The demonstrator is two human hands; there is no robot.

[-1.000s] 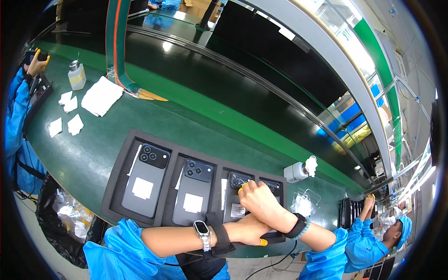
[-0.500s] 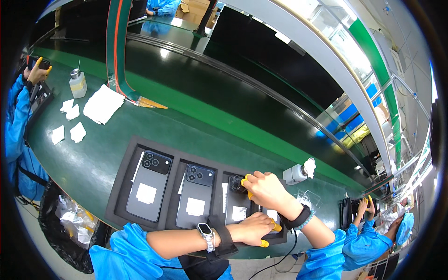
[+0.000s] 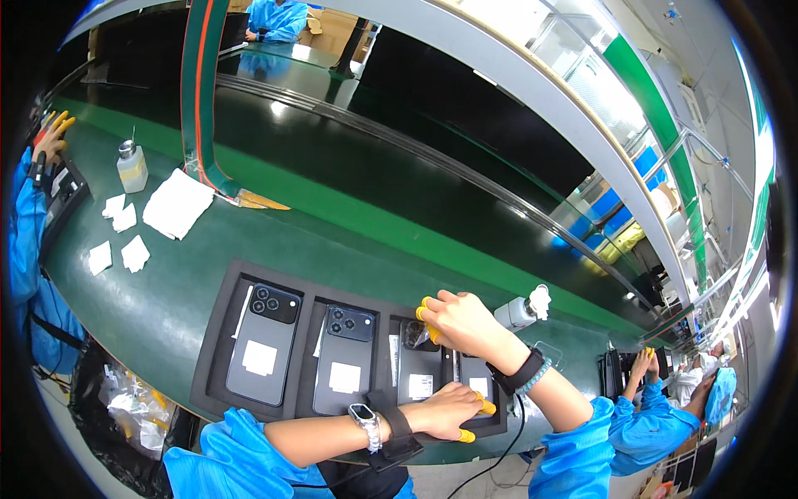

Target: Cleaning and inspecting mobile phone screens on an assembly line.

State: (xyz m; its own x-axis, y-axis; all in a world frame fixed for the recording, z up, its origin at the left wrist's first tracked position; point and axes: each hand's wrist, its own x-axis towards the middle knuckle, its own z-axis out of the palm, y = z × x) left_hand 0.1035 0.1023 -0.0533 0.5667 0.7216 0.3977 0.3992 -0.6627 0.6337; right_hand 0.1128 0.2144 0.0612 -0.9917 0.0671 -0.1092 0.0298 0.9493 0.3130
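Observation:
A black foam tray [image 3: 218,333] lies on the green bench and holds several dark phones, backs up, each with a white sticker. My right hand [image 3: 465,323], with yellow finger cots, pinches at the camera end of the third phone [image 3: 418,366]. My left hand [image 3: 449,412], wearing a wrist strap and a watch, rests flat on the tray's near right edge, partly over the fourth phone [image 3: 476,376]. The first phone [image 3: 262,345] and the second phone [image 3: 345,358] lie untouched to the left.
A stack of white cloths [image 3: 179,204], small white squares [image 3: 125,218] and a small bottle [image 3: 131,166] sit at the far left. A white dispenser [image 3: 519,312] stands behind my right hand. Co-workers in blue sit at left [image 3: 29,216] and right [image 3: 657,407]. A dark conveyor belt [image 3: 374,158] runs behind.
My right hand has shifted up and left onto the third phone's camera end. My left hand has stayed on the tray's near edge.

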